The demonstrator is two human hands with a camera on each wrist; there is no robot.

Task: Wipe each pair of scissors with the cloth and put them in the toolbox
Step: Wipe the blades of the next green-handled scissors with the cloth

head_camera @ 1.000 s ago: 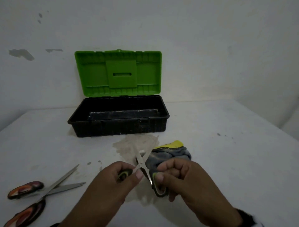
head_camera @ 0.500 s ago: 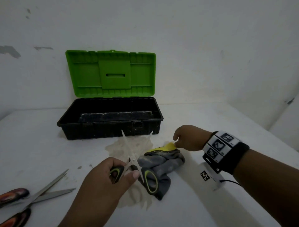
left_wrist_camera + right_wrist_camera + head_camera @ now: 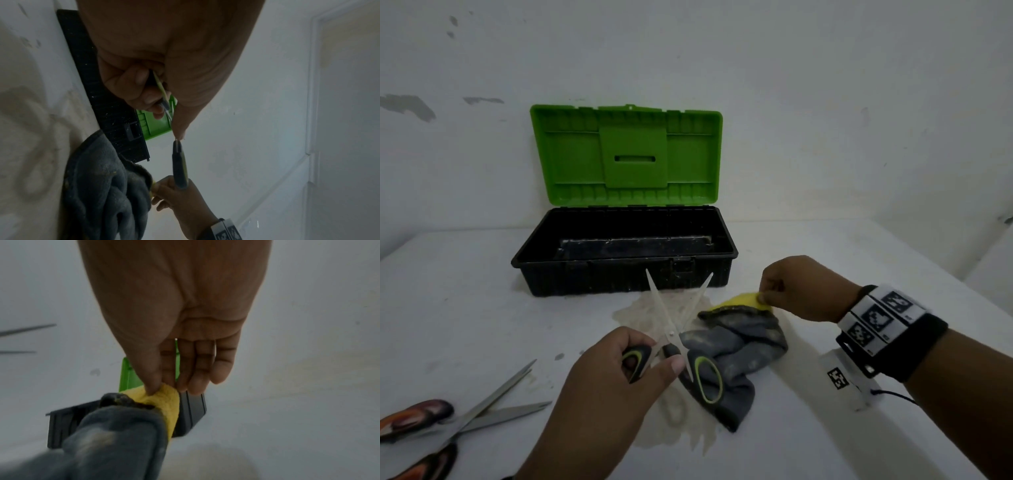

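Note:
My left hand [image 3: 633,359] grips one handle of the green-and-black scissors [image 3: 690,356], whose blades are spread wide and point toward the toolbox. In the left wrist view the fingers [image 3: 139,87] curl round that handle while the other handle [image 3: 180,164] hangs free. The grey-and-yellow cloth [image 3: 739,339] lies crumpled on the table just right of the scissors. My right hand [image 3: 787,287] pinches its yellow corner [image 3: 164,395] between thumb and forefinger. The black toolbox [image 3: 626,274] stands behind with its green lid [image 3: 626,154] up.
A larger pair of scissors with orange-and-black handles [image 3: 431,431] lies open at the front left of the white table [image 3: 859,257]. A pale stain [image 3: 654,308] spreads under the cloth. A white wall rises right behind the toolbox.
My right hand let go of the scissors, moved right and back, and took the cloth's yellow corner. The left hand keeps the scissors, now spread wider and pointing at the toolbox.

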